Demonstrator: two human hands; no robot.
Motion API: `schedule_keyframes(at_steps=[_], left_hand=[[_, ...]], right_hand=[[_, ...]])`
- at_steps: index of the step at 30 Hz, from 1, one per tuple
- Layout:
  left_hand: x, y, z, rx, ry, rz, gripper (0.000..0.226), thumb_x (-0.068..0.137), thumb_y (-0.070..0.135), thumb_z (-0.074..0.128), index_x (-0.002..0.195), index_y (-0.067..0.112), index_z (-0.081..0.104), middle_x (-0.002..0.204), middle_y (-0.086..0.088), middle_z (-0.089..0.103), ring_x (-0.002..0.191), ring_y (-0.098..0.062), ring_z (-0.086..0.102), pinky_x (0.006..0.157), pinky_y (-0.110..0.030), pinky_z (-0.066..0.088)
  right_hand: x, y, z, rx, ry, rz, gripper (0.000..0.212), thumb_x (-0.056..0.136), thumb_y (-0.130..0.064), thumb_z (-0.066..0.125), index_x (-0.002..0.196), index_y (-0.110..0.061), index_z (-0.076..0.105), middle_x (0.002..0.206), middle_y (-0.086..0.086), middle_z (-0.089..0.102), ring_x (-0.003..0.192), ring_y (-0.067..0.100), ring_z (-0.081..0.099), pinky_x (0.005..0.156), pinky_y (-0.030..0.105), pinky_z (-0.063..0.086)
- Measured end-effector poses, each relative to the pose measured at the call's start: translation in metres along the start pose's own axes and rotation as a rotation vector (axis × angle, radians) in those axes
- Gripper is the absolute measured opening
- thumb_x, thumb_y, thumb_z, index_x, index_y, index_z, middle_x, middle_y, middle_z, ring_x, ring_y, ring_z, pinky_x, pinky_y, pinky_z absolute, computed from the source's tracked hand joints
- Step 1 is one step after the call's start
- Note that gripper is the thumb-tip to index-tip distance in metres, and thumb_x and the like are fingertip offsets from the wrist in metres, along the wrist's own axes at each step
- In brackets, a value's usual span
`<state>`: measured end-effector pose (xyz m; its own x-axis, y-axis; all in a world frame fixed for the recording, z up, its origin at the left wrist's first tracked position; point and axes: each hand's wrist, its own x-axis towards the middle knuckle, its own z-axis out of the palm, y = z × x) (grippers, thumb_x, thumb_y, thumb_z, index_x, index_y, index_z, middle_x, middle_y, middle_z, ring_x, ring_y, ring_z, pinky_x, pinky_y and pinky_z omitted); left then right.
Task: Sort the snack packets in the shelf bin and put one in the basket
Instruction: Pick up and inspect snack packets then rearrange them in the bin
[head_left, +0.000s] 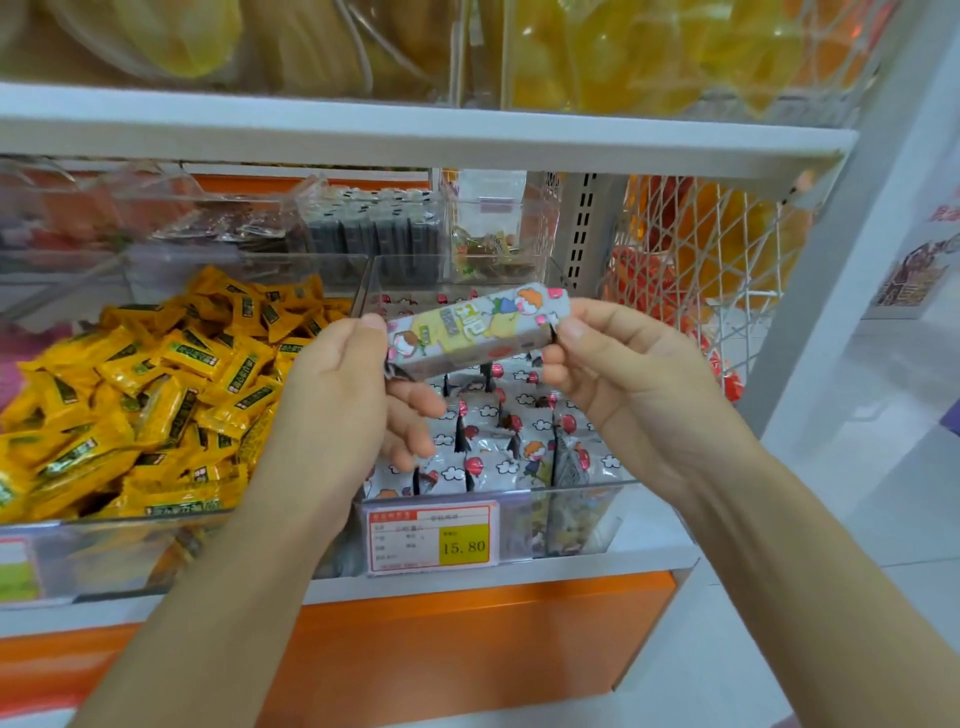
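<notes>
Above the shelf bin (576, 519), snack packet (467, 330) pinched endwise between left hand (337, 395) and right hand (623, 374).

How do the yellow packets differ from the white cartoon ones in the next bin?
The yellow packets are yellow with dark green labels; the white packets carry cartoon figures and clouds. The yellow packets lie heaped loosely; the white packets stand on edge in rows. Both fill clear bins on one shelf.
</notes>
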<state>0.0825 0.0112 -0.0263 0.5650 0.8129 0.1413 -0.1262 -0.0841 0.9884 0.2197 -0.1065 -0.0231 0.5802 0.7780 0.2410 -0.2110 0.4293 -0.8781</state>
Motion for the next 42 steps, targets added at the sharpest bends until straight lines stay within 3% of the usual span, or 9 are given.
schedule_keyframes(at_steps=[8, 17, 20, 22, 25, 29, 32, 36, 42], left_hand=[[-0.005, 0.001, -0.001, 0.087, -0.064, 0.064, 0.025, 0.101, 0.026, 0.032, 0.092, 0.017, 0.054, 0.049, 0.001, 0.058, 0.033, -0.010, 0.046, 0.032, -0.017, 0.033], [-0.002, 0.002, -0.005, 0.034, -0.253, 0.090, 0.023, 0.095, 0.005, 0.043, 0.102, 0.016, 0.062, 0.061, 0.002, 0.062, 0.046, -0.005, 0.051, 0.042, -0.014, 0.041], [0.000, 0.001, -0.004, 0.100, -0.216, 0.175, 0.031, 0.094, -0.001, 0.043, 0.108, 0.021, 0.059, 0.062, 0.001, 0.064, 0.046, -0.006, 0.054, 0.042, -0.016, 0.042], [0.001, 0.001, -0.004, 0.147, -0.191, 0.218, 0.036, 0.093, -0.003, 0.042, 0.109, 0.026, 0.057, 0.063, 0.000, 0.065, 0.046, -0.007, 0.055, 0.043, -0.017, 0.044], [0.000, 0.000, -0.003, 0.192, -0.178, 0.233, 0.041, 0.094, -0.004, 0.040, 0.115, 0.028, 0.054, 0.072, -0.008, 0.067, 0.050, -0.007, 0.059, 0.046, -0.018, 0.047], [0.000, 0.001, -0.002, 0.172, -0.181, 0.177, 0.051, 0.092, -0.007, 0.040, 0.107, 0.039, 0.056, 0.108, -0.008, 0.063, 0.060, -0.010, 0.064, 0.051, -0.019, 0.049], [-0.001, 0.002, -0.003, 0.186, -0.150, 0.200, 0.042, 0.087, 0.005, 0.054, 0.111, 0.040, 0.058, 0.114, 0.001, 0.062, 0.068, -0.014, 0.066, 0.060, -0.024, 0.049], [-0.001, 0.002, -0.004, 0.222, -0.097, 0.270, 0.030, 0.089, 0.017, 0.056, 0.117, 0.028, 0.058, 0.096, 0.000, 0.066, 0.063, 0.000, 0.062, 0.054, -0.013, 0.048], [-0.003, 0.004, -0.008, 0.226, -0.157, 0.238, 0.032, 0.083, 0.015, 0.063, 0.112, 0.028, 0.060, 0.094, 0.004, 0.069, 0.065, -0.005, 0.066, 0.053, -0.012, 0.047]], right_hand=[[-0.002, -0.001, -0.005, -0.032, 0.070, -0.014, 0.005, 0.081, 0.003, 0.057, 0.084, -0.001, 0.056, 0.063, 0.008, 0.064, 0.058, 0.015, 0.064, 0.058, 0.021, 0.055], [-0.001, 0.001, -0.009, -0.115, 0.189, -0.051, 0.014, 0.090, 0.010, 0.048, 0.084, -0.003, 0.049, 0.067, 0.013, 0.062, 0.062, 0.019, 0.069, 0.059, 0.021, 0.055], [-0.002, 0.001, -0.008, -0.117, 0.185, -0.051, 0.008, 0.090, -0.005, 0.055, 0.084, -0.004, 0.051, 0.072, 0.011, 0.061, 0.063, 0.022, 0.069, 0.057, 0.025, 0.055], [-0.002, 0.000, -0.007, -0.148, 0.185, -0.054, 0.022, 0.083, -0.024, 0.064, 0.085, -0.005, 0.054, 0.075, 0.008, 0.063, 0.064, 0.022, 0.068, 0.052, 0.025, 0.053], [-0.002, 0.000, -0.008, -0.281, 0.197, -0.092, 0.019, 0.084, -0.018, 0.067, 0.098, -0.010, 0.058, 0.069, -0.001, 0.067, 0.065, 0.019, 0.067, 0.049, 0.023, 0.050], [-0.003, 0.003, -0.010, -0.414, 0.170, -0.105, 0.028, 0.085, -0.003, 0.063, 0.107, -0.020, 0.063, 0.101, 0.001, 0.066, 0.071, 0.020, 0.070, 0.069, 0.033, 0.057], [-0.006, 0.002, -0.007, -0.559, 0.108, -0.153, 0.037, 0.086, 0.002, 0.061, 0.107, -0.029, 0.062, 0.111, -0.005, 0.063, 0.068, 0.019, 0.070, 0.073, 0.030, 0.057], [-0.008, 0.003, -0.002, -0.564, 0.075, -0.152, 0.025, 0.087, -0.005, 0.062, 0.101, -0.025, 0.067, 0.104, -0.001, 0.069, 0.071, 0.019, 0.071, 0.074, 0.031, 0.059], [-0.005, 0.004, -0.004, -0.480, 0.117, -0.176, 0.007, 0.085, -0.005, 0.063, 0.085, -0.010, 0.068, 0.092, 0.014, 0.070, 0.082, 0.027, 0.069, 0.067, 0.032, 0.058]])
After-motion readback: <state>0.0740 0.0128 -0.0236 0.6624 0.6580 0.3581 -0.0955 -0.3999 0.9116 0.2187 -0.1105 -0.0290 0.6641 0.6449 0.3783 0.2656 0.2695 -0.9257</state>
